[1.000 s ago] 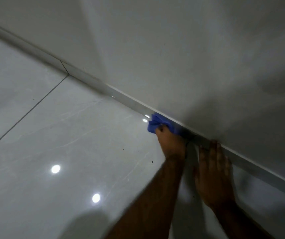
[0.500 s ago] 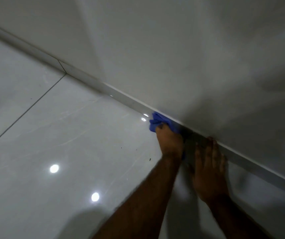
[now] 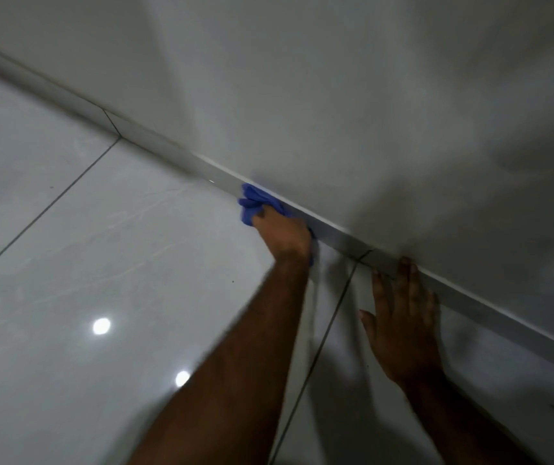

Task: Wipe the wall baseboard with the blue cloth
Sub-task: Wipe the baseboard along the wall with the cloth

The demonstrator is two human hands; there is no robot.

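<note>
Blue cloth point(image 3: 257, 202): I see it bunched against the baseboard point(image 3: 342, 238), just left of a joint in the trim.
Left hand point(image 3: 284, 234): its grip is closed on the cloth, pressing it to the trim face.
Right hand point(image 3: 403, 325): fingers spread, palm flat on the floor point(image 3: 108, 250), fingertips touching the baseboard; it holds nothing.
Handling: I judge the cloth light, soft and compliant; I would hold it wadded in the palm.
Baseboard: rigid, glossy, likely slick.
Containers: none in view.

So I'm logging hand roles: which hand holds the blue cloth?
The left hand, pressing the blue cloth against the baseboard; the right hand lies flat and empty on the floor.
</note>
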